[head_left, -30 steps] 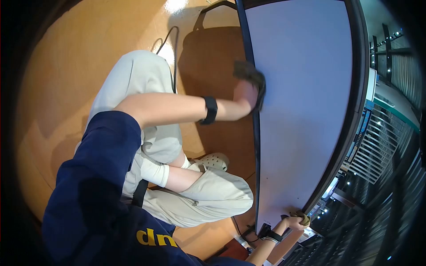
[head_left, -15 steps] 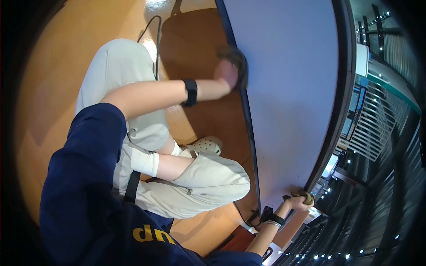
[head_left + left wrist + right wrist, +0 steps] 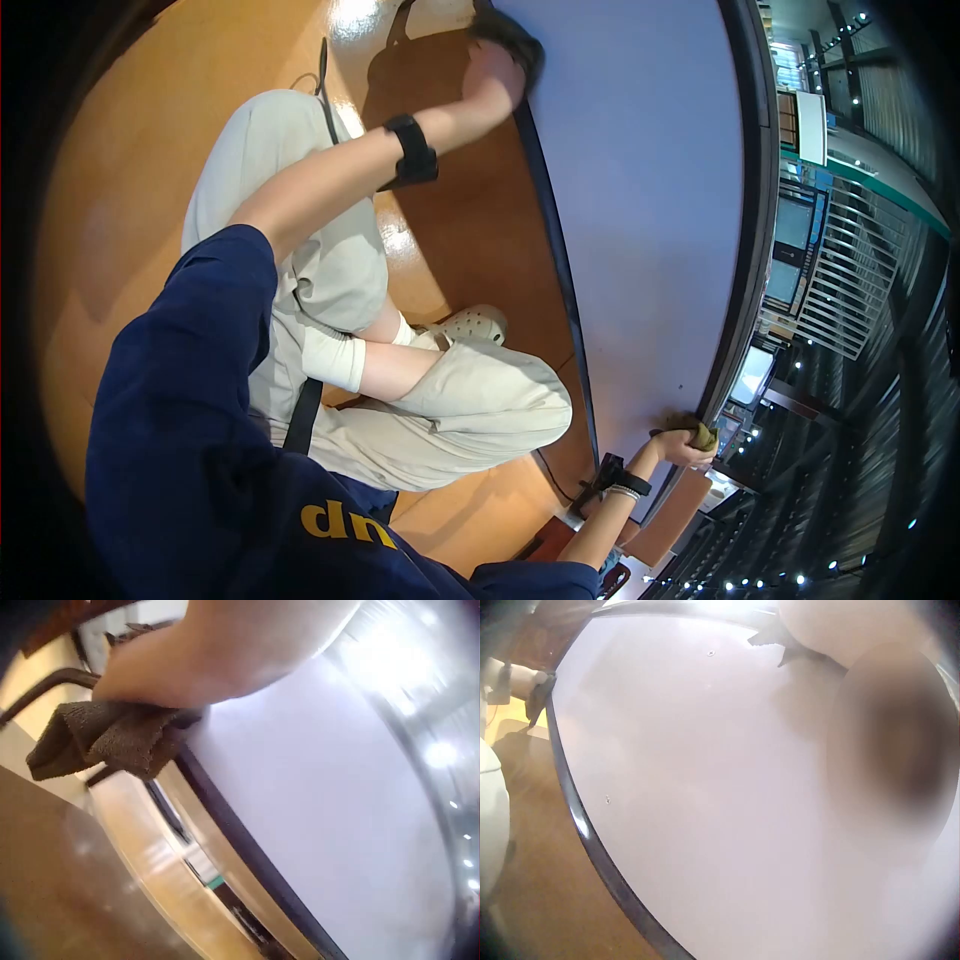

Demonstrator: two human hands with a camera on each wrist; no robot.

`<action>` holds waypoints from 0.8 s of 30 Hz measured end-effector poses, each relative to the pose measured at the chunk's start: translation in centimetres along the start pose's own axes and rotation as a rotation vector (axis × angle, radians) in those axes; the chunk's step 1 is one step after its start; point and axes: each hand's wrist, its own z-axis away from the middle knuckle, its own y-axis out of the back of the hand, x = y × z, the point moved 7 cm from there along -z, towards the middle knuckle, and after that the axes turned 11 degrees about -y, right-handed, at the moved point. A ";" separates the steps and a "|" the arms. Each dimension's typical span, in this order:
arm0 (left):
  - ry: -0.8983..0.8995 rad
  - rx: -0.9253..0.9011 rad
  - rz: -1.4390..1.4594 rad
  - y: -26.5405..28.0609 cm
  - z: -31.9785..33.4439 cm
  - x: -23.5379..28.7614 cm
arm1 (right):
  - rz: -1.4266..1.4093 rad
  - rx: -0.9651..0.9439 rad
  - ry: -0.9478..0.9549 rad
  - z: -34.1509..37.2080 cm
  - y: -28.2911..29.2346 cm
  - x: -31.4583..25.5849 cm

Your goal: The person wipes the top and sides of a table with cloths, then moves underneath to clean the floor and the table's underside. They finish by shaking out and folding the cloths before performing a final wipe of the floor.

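A large white panel with dark edging stretches away at the right of the head view. My left hand, blurred, grips a dark brown cloth at the panel's near edge, towards the top of the head view. Folds of that cloth hang out past the edge in the left wrist view. At the panel's far edge, low on the right, my right hand grips an olive-brown cloth. A pointed corner of it lies against the white surface in the right wrist view.
My bent legs in pale trousers and a pale clog are beside the panel's near edge. A black cable is near my knee. Beyond the far edge are a slatted white rack and a lit screen.
My left hand has moved with its cloth along the near edge, towards the top of the head view. My right hand stays at the far edge with its cloth, while the head view has shifted slightly.
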 end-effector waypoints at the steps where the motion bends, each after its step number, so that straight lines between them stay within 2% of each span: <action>1: 0.041 -0.050 0.048 -0.6 2.2 0.3 | 0.027 -0.020 0.038 0.2 0.0 -0.5; 3: -0.004 -0.097 0.075 -3.9 4.1 -1.3 | 0.056 -0.042 0.079 0.3 0.4 -1.2; 6: 0.016 -0.173 0.015 -4.0 5.7 -0.2 | 0.045 -0.168 0.095 0.1 0.4 -3.9; 8: 0.036 -0.250 -0.054 -3.9 6.7 0.0 | -0.217 -0.214 0.347 1.3 0.8 -10.8; 9: 0.039 -0.255 -0.058 -4.1 6.5 -0.9 | -0.265 -0.191 0.396 1.9 0.6 -13.0; 10: -0.016 -0.254 0.055 -4.8 5.8 -1.8 | -0.315 -0.163 0.449 2.4 0.1 -15.3; 11: -0.076 -0.247 0.173 -5.4 5.4 -2.2 | -0.325 -0.189 0.438 3.0 -0.4 -17.6; 12: -0.082 -0.239 0.180 -6.1 5.3 -2.8 | -0.366 -0.222 0.528 3.6 -0.6 -20.5; 13: -0.144 -0.183 0.132 -6.2 5.1 -3.2 | -0.463 -0.273 0.572 4.4 -1.2 -23.1; 14: -0.203 -0.126 0.078 -5.9 4.7 -3.2 | -0.636 -0.440 0.566 5.6 -2.9 -24.6; 15: -0.204 -0.119 0.071 -5.4 4.5 -3.0 | -0.615 -0.567 0.684 7.1 -3.7 -27.6; 16: -0.176 -0.108 0.066 -4.9 4.6 -2.6 | -0.596 -0.704 0.796 8.7 -4.6 -30.4; 17: -0.148 -0.101 0.063 -4.4 5.0 -2.0 | -0.635 -0.749 0.824 10.9 -5.9 -31.4; 19: -0.083 -0.087 0.065 -4.0 5.9 -1.0 | -0.792 -0.999 0.864 14.1 -7.0 -34.7; 21: -0.041 -0.087 0.066 -4.4 6.4 -1.5 | -0.746 -1.206 0.947 18.1 -7.6 -36.4; 23: -0.112 -0.136 0.058 -4.8 6.1 -1.6 | -0.660 -1.172 1.086 21.0 -7.7 -36.2; 24: -0.116 -0.149 0.045 -4.9 6.2 -1.7 | -0.661 -1.179 1.066 21.5 -7.9 -35.5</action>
